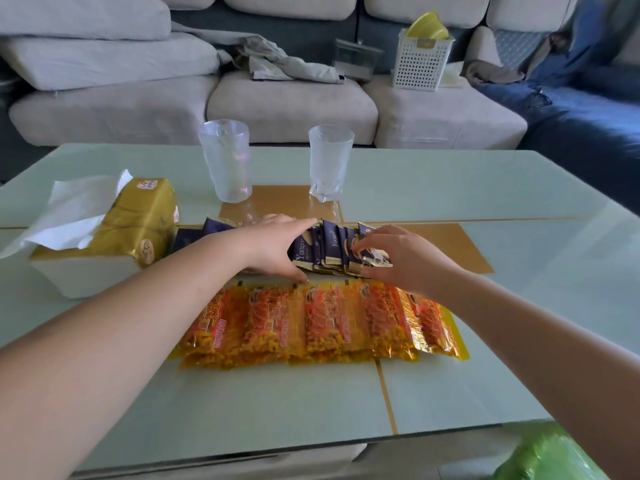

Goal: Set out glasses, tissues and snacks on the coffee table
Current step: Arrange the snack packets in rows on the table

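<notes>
— Hands first: what have you got?

— Both are on the purple packets (332, 247) mid-desk. My left hand (277, 242) lies with fingers straight along the row's far side, thumb near the front edge, bracing it. My right hand (398, 258) has fingers curled, pinching the end packet at the right of the row.

— Going big to small, how will things handle?

— I judge the desk (485, 188) glassy and slick, so anything light will skate on it. The tissue pack (138, 220) at the left is soft and squashy; I'd take it by its sides. The orange snack bags (322, 320) lie flat in an overlapping row just in front of the purple ones; crinkly film, light, probably brittle inside, so lift by the seams. The two glasses (227, 161) (330, 162) stand upright behind; the right one looks wrapped in film, likely slippery, so grip low. The purple packets are thin, light and prone to fanning out; edges are the place to pinch.

— Room to move?

— Plenty of open desk to the right and toward me. The glasses stand near behind the row, so I'd keep my pushes sideways.
</notes>
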The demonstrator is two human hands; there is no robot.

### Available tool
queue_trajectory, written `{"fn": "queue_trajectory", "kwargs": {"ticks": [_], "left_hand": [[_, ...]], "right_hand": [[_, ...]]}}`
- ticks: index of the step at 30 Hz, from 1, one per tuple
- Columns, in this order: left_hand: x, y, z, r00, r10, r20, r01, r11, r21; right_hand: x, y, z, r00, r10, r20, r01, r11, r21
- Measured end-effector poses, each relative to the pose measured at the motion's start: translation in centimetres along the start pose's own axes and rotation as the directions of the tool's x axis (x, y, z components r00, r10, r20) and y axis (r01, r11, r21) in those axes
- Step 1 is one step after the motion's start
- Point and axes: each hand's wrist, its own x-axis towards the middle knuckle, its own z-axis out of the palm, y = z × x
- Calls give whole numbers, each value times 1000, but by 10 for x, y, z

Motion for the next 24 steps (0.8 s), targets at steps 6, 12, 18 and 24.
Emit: {"fn": "queue_trajectory", "kwargs": {"ticks": [6, 12, 18, 24], "left_hand": [[12, -2, -3, 998, 62, 15, -61, 996, -68], [11, 2, -6, 999, 34, -42, -37, 997, -70], [3, -6, -13, 998, 31, -57, -28, 998, 55], [9, -8, -5, 996, 75, -42, -69, 990, 126]], "right_hand": [[3, 4, 0, 1000, -6, -2, 6, 1000, 17], [5, 5, 1, 1000, 8, 6, -8, 1000, 25], [11, 0, 4, 1000, -3, 22, 2, 999, 35], [13, -1, 2, 1000, -18, 3, 18, 999, 38]]}}
